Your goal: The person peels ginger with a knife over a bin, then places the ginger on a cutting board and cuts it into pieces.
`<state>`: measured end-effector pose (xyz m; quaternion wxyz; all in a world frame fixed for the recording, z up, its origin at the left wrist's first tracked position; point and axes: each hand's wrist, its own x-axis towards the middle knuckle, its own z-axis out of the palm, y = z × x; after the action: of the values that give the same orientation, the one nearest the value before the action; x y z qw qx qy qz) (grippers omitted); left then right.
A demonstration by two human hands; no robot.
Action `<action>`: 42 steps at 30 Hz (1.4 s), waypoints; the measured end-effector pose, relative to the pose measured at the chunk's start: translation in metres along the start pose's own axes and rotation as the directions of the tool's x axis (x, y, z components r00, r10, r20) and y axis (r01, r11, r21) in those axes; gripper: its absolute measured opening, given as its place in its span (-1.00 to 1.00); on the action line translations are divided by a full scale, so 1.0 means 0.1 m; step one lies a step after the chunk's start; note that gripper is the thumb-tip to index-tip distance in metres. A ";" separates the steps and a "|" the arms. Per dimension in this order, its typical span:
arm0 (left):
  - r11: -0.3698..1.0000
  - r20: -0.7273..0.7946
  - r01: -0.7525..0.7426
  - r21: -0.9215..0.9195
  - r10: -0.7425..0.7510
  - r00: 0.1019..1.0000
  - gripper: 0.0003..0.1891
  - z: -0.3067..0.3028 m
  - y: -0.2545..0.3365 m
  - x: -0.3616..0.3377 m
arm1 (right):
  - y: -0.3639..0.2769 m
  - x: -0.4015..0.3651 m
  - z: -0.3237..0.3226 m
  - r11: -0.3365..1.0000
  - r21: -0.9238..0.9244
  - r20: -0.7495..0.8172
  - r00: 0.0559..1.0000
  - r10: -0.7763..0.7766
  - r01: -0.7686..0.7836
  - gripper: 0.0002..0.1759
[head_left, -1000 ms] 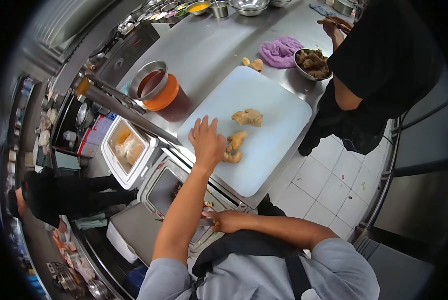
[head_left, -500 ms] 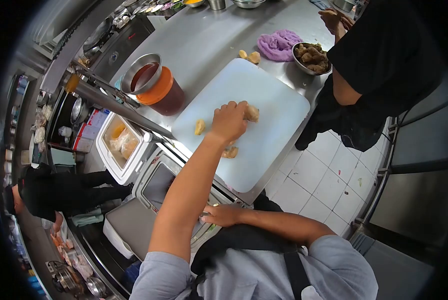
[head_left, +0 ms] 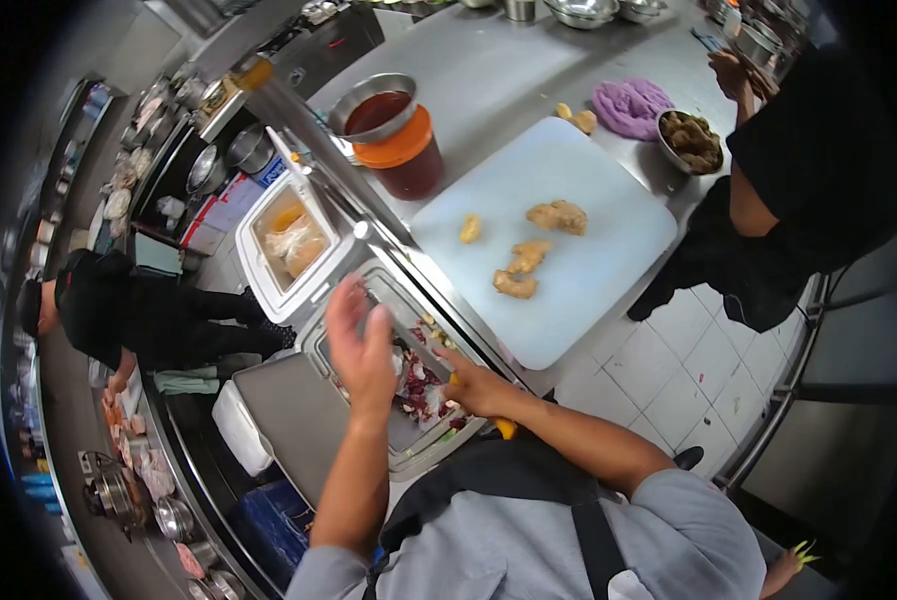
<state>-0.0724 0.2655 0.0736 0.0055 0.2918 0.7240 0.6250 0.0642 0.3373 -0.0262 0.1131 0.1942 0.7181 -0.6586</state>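
Pulling the left hand [head_left: 363,350] back off the white cutting board [head_left: 598,290], where half a second ago it was covering the ginger pieces [head_left: 557,215]. Now holding it up over the scrap bin [head_left: 405,440], fingers loosely spread, gripping nothing, slightly blurred. Raising the right hand [head_left: 478,388] from its earlier spot near the body, fingers wrapped tight round the yellow handle of a knife [head_left: 420,345], and pointing the blade out over the bin. Keeping that bin, holding red and white scraps, just below the counter's near edge, left of the board. Leaving four ginger pieces bare around the board's middle.

Working at the near edge of a long steel counter [head_left: 488,80]. Sharing its right end with a co-worker in black [head_left: 818,170]. Facing an orange-lidded tub [head_left: 403,160] topped by a steel bowl of dark red liquid at the board's far left corner. Seeing a purple cloth [head_left: 630,105] and a bowl of ginger [head_left: 690,140] at its far right corner. Passing a second person in black [head_left: 118,310] down on the left, beside shelves of pans.
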 end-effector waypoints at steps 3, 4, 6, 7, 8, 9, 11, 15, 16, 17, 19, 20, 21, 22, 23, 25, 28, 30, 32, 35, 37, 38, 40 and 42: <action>0.643 -0.046 0.486 -0.592 -0.629 0.776 -0.60 -0.51 -0.58 -0.43 | -0.07 0.00 0.03 0.964 0.251 0.025 0.995 -0.094 0.085 -0.13; 0.357 0.226 0.627 -0.693 -0.719 0.658 -0.55 -0.61 -0.61 -0.49 | -0.18 0.02 0.03 0.878 0.475 0.077 0.990 -0.115 0.065 -0.11; 0.081 0.404 0.700 -0.710 -0.767 0.499 -0.45 -0.71 -0.63 -0.62 | -0.32 0.07 0.02 0.844 0.537 0.188 0.977 -0.105 -0.013 -0.07; 0.021 0.476 0.655 -0.756 -0.668 0.571 -0.43 -0.72 -0.61 -0.66 | -0.35 0.10 0.02 0.862 0.506 0.244 0.964 -0.108 -0.032 -0.07; -0.054 0.542 0.623 -0.780 -0.556 0.630 -0.41 -0.70 -0.59 -0.70 | -0.34 0.11 0.03 0.875 0.482 0.287 0.953 -0.102 -0.051 -0.07; -0.027 0.531 0.628 -0.778 -0.564 0.633 -0.44 -0.77 -0.57 -0.69 | -0.31 0.11 0.07 0.895 0.444 0.231 0.971 -0.063 -0.048 -0.09; 0.045 0.500 0.644 -0.764 -0.590 0.634 -0.42 -0.96 -0.67 -0.71 | -0.21 0.11 0.15 0.919 0.393 0.136 0.990 -0.036 -0.021 -0.10; 0.673 0.068 0.706 -0.220 -0.711 0.700 -0.47 -1.01 -0.78 -0.70 | -0.12 -0.17 0.06 0.973 0.228 -0.036 0.999 -0.038 0.045 -0.17; 0.672 0.080 0.707 -0.219 -0.710 0.700 -0.47 -0.95 -0.80 -0.68 | -0.12 -0.26 0.01 0.986 0.157 -0.078 0.996 -0.044 0.056 -0.19; 0.738 0.138 0.668 -0.097 -0.655 0.743 -0.52 -0.87 -0.83 -0.63 | -0.09 -0.34 -0.01 0.982 0.166 -0.137 0.988 -0.070 0.093 -0.25; 0.773 0.277 0.634 -0.025 -0.604 0.747 -0.61 -0.57 -0.66 -0.49 | -0.01 -0.50 -0.07 0.967 0.210 -0.274 0.958 -0.083 0.144 -0.27; 0.863 0.350 0.499 0.076 -0.492 0.797 -0.64 -0.38 -0.67 -0.43 | 0.03 -0.58 -0.11 0.949 0.244 -0.396 0.914 -0.091 0.200 -0.28; 0.913 0.404 0.370 0.171 -0.408 0.819 -0.67 -0.16 -0.67 -0.36 | 0.00 -0.69 -0.19 0.944 0.255 -0.435 0.897 -0.083 0.211 -0.29; 0.941 0.440 0.249 0.229 -0.329 0.836 -0.66 0.09 -0.62 -0.27 | -0.01 -0.78 -0.27 0.943 0.256 -0.442 0.894 -0.079 0.210 -0.29; 0.952 0.479 0.123 0.280 -0.250 0.841 -0.66 0.36 -0.56 -0.17 | 0.00 -0.87 -0.34 0.921 0.311 -0.512 0.858 -0.048 0.237 -0.28; 0.936 0.583 -0.196 0.292 -0.012 0.812 -0.62 0.90 -0.42 0.05 | -0.01 -1.03 -0.48 0.894 0.357 -0.583 0.813 -0.014 0.271 -0.27; 0.736 0.622 -0.423 0.528 0.003 0.783 -0.58 1.51 -0.24 0.22 | -0.04 -1.25 -0.62 0.873 0.365 -0.685 0.729 0.016 0.323 -0.29; 0.640 0.725 -0.477 0.603 -0.190 0.662 -0.49 1.74 -0.25 0.29 | -0.01 -1.37 -0.66 0.886 0.282 -0.771 0.636 -0.019 0.369 -0.35; 0.664 0.728 -0.464 0.586 -0.180 0.662 -0.47 1.82 -0.31 0.28 | 0.14 -1.42 -0.70 0.918 0.177 -0.803 0.592 -0.073 0.354 -0.37; 0.744 0.736 -0.397 0.537 -0.183 0.652 -0.44 1.82 -0.27 0.28 | 0.18 -1.48 -0.68 0.929 0.162 -0.807 0.587 -0.069 0.333 -0.38; 0.794 0.727 -0.328 0.512 -0.198 0.658 -0.42 1.65 -0.06 0.34 | 0.15 -1.43 -0.68 0.912 0.189 -0.810 0.583 -0.065 0.365 -0.37; 0.929 0.737 -0.076 0.361 -0.235 0.633 -0.41 1.43 0.06 0.31 | 0.10 -1.39 -0.69 0.911 0.191 -0.804 0.591 -0.069 0.366 -0.37; 0.960 0.744 0.199 0.199 -0.280 0.607 -0.38 0.95 0.18 0.20 | -0.07 -1.28 -0.68 0.931 0.014 -0.793 0.572 -0.211 0.363 -0.33; 0.938 0.811 0.342 -0.062 -0.152 0.565 -0.34 0.45 0.18 -0.01 | -0.39 -1.08 -0.63 0.904 0.154 -0.718 0.673 -0.175 0.399 -0.31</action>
<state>-0.0473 0.3061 0.0797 0.4458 0.4317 0.6078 0.4954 0.1509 0.3837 0.0607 -0.2989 0.3228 0.6212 -0.6485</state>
